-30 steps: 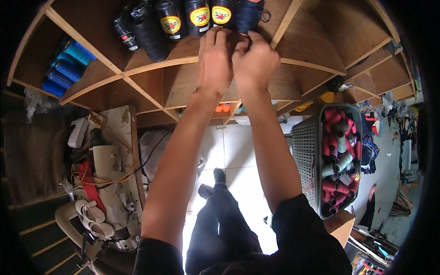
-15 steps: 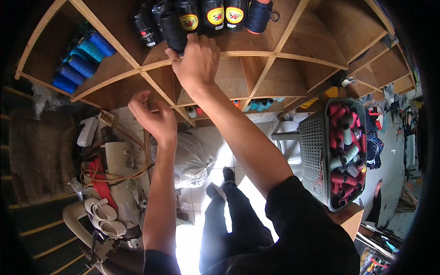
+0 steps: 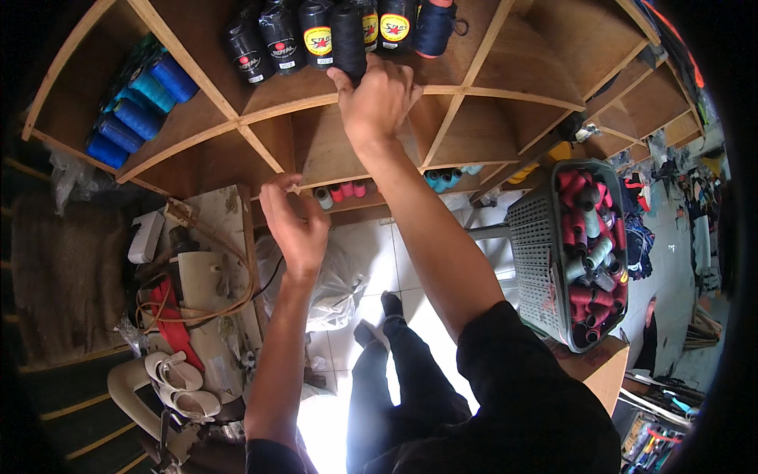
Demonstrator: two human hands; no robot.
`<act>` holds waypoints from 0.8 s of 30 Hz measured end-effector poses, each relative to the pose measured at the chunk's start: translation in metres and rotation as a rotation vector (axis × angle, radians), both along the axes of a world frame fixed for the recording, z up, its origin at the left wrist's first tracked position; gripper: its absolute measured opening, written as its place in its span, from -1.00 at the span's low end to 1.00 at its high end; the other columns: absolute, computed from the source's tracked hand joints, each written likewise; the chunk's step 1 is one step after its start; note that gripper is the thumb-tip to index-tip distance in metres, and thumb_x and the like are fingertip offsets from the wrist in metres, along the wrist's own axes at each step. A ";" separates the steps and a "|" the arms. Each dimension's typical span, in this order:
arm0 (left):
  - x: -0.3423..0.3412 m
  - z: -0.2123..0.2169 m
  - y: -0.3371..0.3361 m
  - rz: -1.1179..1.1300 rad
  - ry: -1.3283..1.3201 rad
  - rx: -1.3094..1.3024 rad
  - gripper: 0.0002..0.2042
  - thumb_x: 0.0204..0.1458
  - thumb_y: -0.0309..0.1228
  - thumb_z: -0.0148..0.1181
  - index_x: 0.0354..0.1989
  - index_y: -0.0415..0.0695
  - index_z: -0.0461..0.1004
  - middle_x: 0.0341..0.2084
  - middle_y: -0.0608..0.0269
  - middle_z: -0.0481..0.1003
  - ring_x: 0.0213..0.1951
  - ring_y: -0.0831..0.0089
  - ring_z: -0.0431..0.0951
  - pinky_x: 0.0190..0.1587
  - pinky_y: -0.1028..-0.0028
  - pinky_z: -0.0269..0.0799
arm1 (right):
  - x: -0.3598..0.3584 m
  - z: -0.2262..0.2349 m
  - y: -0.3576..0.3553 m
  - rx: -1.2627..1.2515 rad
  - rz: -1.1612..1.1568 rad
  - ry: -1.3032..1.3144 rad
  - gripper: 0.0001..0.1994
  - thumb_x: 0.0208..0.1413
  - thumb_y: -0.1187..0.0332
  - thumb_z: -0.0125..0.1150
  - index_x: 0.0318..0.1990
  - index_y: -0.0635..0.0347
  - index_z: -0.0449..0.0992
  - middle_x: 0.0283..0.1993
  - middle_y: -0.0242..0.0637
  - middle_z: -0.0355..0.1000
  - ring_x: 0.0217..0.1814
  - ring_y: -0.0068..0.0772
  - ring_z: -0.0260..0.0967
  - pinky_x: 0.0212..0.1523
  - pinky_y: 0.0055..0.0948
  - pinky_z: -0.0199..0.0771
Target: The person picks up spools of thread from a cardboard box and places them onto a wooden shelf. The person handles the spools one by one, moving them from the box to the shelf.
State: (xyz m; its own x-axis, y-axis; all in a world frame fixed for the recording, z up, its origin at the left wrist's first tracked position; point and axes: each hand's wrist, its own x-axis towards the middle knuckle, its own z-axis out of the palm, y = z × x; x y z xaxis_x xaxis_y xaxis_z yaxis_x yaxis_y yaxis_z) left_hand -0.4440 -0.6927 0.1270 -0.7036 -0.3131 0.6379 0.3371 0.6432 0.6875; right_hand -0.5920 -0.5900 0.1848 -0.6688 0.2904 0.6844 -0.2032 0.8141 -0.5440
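My right hand [image 3: 380, 103] grips the lower end of a black thread cone [image 3: 348, 41], standing in front of a row of wrapped black thread cones [image 3: 282, 41] in the upper shelf compartment. One of the row, directly behind the held cone, is partly covered by it. At the right end of that row stands a dark navy thread cone [image 3: 435, 30] with an orange base. My left hand [image 3: 296, 227] hangs in front of the lower shelf edge, fingers loosely bent and apart, holding nothing.
Blue thread cones [image 3: 139, 118] fill part of the left compartment of the wooden shelf [image 3: 316, 103]. A grey basket [image 3: 545, 253] of red and pale spools stands at right. Sandals [image 3: 183, 383] lie on machinery at lower left; a plastic bag [image 3: 328, 284] sits on the floor.
My right hand has moved right along the shelf with the black cone, uncovering wrapped cones on the left. My left hand has shifted right and slightly down.
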 end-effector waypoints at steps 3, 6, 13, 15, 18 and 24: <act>-0.011 0.011 0.005 -0.022 0.005 -0.088 -0.70 -0.10 -0.71 0.08 -0.14 -0.24 0.43 -0.21 0.04 0.44 -0.14 0.06 0.41 -0.02 0.19 0.33 | 0.013 0.007 0.006 -0.056 0.079 -0.084 -0.54 -0.02 0.16 0.46 -0.07 0.28 0.50 -0.15 -0.08 0.49 0.05 0.06 0.42 0.10 0.22 0.32; -0.028 0.022 0.012 -0.053 0.030 -0.126 -0.70 -0.09 -0.68 0.12 -0.13 -0.24 0.43 -0.18 0.03 0.46 -0.12 0.02 0.41 -0.02 0.18 0.33 | 0.018 0.036 0.038 -0.201 0.118 -0.095 -0.62 0.03 0.35 0.38 -0.04 0.28 0.40 -0.09 0.08 0.45 -0.10 0.16 0.50 -0.06 -0.03 0.54; -0.092 0.065 0.040 0.062 0.190 -0.191 -0.66 -0.03 -0.39 0.39 -0.12 -0.23 0.43 -0.19 0.01 0.47 -0.12 -0.01 0.42 -0.02 0.13 0.32 | -0.068 0.144 0.107 0.489 0.106 -0.142 -0.80 0.03 0.44 0.24 -0.24 0.42 0.60 -0.20 0.24 0.54 -0.10 0.17 0.55 -0.08 -0.04 0.57; -0.117 0.073 0.063 0.066 0.182 -0.126 -0.56 -0.07 -0.30 0.47 -0.11 -0.24 0.41 -0.20 0.01 0.47 -0.11 -0.01 0.42 -0.01 0.14 0.32 | -0.074 0.166 0.124 0.606 0.088 -0.369 -0.83 0.01 0.47 0.21 -0.30 0.40 0.63 -0.21 0.24 0.55 -0.10 0.14 0.57 -0.08 -0.06 0.59; -0.143 0.075 0.068 0.126 0.072 -0.072 -0.38 -0.23 -0.19 0.59 -0.10 -0.27 0.37 -0.21 -0.01 0.48 -0.10 -0.02 0.44 0.02 0.13 0.33 | -0.077 0.173 0.115 0.673 0.145 -0.537 -0.83 -0.02 0.48 0.21 -0.30 0.36 0.64 -0.22 0.20 0.56 -0.11 0.10 0.58 -0.08 -0.11 0.60; -0.154 0.046 0.039 0.150 0.032 -0.008 -0.34 -0.25 -0.17 0.61 -0.08 -0.27 0.35 -0.18 -0.01 0.48 -0.10 -0.03 0.44 0.02 0.10 0.32 | -0.104 0.140 0.109 0.731 0.321 -0.374 -0.80 -0.04 0.45 0.26 -0.24 0.31 0.66 -0.20 0.13 0.58 -0.07 0.04 0.59 -0.08 -0.18 0.60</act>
State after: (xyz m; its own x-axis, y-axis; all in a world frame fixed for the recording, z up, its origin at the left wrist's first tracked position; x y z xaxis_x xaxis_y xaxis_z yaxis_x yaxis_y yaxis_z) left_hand -0.5978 -0.6532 0.1730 -0.6288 -0.4080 0.6619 0.2584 0.6933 0.6728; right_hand -0.6963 -0.4809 0.3252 -0.8605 -0.3747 0.3451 -0.3945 0.9188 0.0141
